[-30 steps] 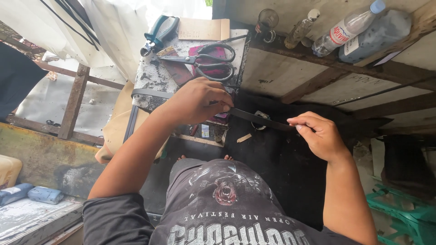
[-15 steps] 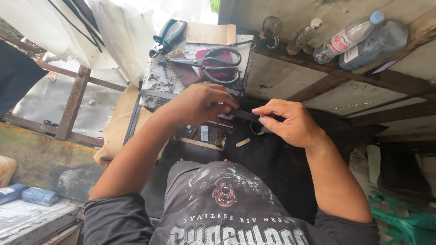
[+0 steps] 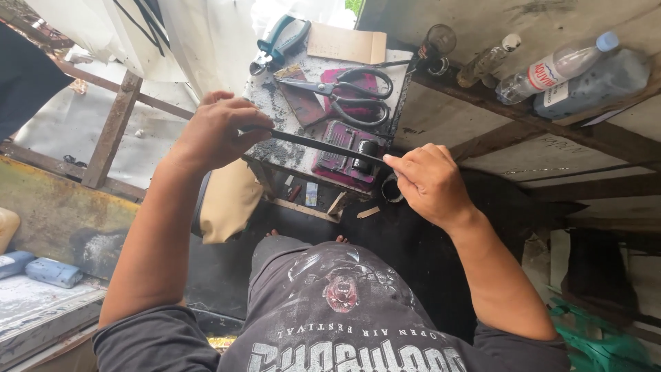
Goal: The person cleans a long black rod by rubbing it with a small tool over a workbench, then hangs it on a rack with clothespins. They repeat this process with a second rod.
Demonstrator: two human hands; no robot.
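My left hand (image 3: 217,131) and my right hand (image 3: 430,182) hold the two ends of a thin black strip (image 3: 323,145), stretched taut between them. The strip runs just above the near edge of a small dirty workstand (image 3: 275,148). On the stand lie large black-handled scissors (image 3: 344,93), a dark red flat case (image 3: 337,158) with a small black cylinder, and teal-handled pliers (image 3: 279,41) at the far edge. My knees and a black printed shirt fill the bottom of the view.
A piece of brown cardboard (image 3: 348,45) lies at the stand's far edge. Plastic bottles (image 3: 558,69) rest on a wooden beam at upper right, next to a small glass bottle (image 3: 485,62). A wooden frame (image 3: 110,131) stands to the left. Green plastic (image 3: 595,341) sits at lower right.
Both hands have spread apart and lifted, pulling the black strip straight and taut. The left hand moved left and up; the view has shifted closer to the stand.
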